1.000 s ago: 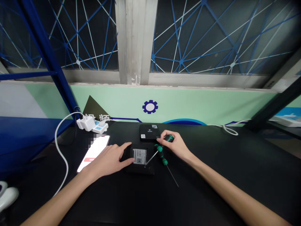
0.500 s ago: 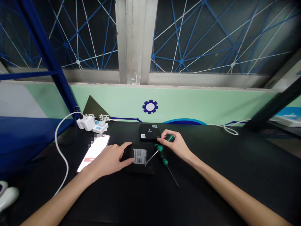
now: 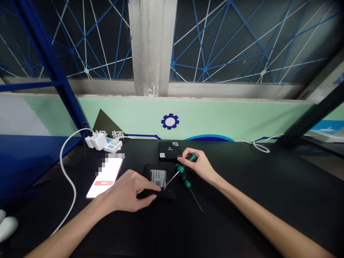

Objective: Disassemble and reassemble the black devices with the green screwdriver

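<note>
My right hand (image 3: 197, 163) is closed around the green-and-black handle of a screwdriver (image 3: 179, 167). Its thin shaft slants down to the left, with the tip at the lower part of a flat black box (image 3: 170, 194) that bears a printed label (image 3: 158, 176). Near that tip, the index finger of my left hand (image 3: 134, 191) reaches onto the box, thumb apart and stretched along its lower left edge. A second screwdriver (image 3: 187, 184) with green ends lies on the table just under the held one, its shaft pointing toward me.
Behind the labelled box lies another black box (image 3: 170, 151) with small stickers. To the left are a lit phone (image 3: 106, 177), a white power strip (image 3: 114, 146) with a charger plugged in, and a white cable (image 3: 61, 154). A green wall bounds the black table (image 3: 242, 200) at the back.
My left hand has shifted from the box's left edge toward its lower edge, bringing the index finger beside the screwdriver tip. My right hand and its screwdriver have hardly moved.
</note>
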Available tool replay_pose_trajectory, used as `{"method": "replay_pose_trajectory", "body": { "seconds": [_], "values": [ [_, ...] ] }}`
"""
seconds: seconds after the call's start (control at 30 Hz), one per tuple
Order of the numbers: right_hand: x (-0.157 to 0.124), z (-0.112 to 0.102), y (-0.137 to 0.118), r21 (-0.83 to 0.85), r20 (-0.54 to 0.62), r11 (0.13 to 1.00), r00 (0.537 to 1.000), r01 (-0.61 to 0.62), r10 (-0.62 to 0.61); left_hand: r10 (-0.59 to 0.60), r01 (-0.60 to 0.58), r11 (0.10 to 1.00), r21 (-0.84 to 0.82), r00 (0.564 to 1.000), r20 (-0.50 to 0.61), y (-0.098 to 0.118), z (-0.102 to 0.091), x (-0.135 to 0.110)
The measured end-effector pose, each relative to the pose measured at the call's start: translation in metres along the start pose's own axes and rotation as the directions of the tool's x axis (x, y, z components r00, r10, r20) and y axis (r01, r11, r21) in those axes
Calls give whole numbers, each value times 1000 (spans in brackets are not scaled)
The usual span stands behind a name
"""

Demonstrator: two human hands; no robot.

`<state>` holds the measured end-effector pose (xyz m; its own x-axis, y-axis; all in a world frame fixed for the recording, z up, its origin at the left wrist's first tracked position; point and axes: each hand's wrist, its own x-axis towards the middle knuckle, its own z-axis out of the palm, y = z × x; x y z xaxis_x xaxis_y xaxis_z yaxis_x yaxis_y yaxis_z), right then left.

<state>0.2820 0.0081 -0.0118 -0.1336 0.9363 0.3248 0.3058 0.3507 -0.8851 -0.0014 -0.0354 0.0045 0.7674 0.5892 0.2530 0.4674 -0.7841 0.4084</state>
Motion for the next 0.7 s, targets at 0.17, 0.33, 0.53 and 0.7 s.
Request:
{"method": "replay_pose_trajectory", "body": {
  "seconds": [0.17, 0.33, 0.53, 0.7],
  "values": [
    [0, 0, 0, 13, 9, 1000, 1000, -12, 12, 16, -16, 1000, 14, 999, 52, 3, 5, 0],
    [1, 1, 0, -1, 5, 1000, 1000, -12, 12, 7, -8, 1000, 15, 999, 52, 4, 6, 1],
    [1, -1, 0, 34, -22, 998, 998, -56, 57, -7, 7, 1000, -7, 998, 63, 4, 5, 2],
    [2, -4, -1, 37, -49, 996, 996, -79, 81, 1, 1, 1000, -22, 999, 48, 3, 5, 2]
  ]
}}
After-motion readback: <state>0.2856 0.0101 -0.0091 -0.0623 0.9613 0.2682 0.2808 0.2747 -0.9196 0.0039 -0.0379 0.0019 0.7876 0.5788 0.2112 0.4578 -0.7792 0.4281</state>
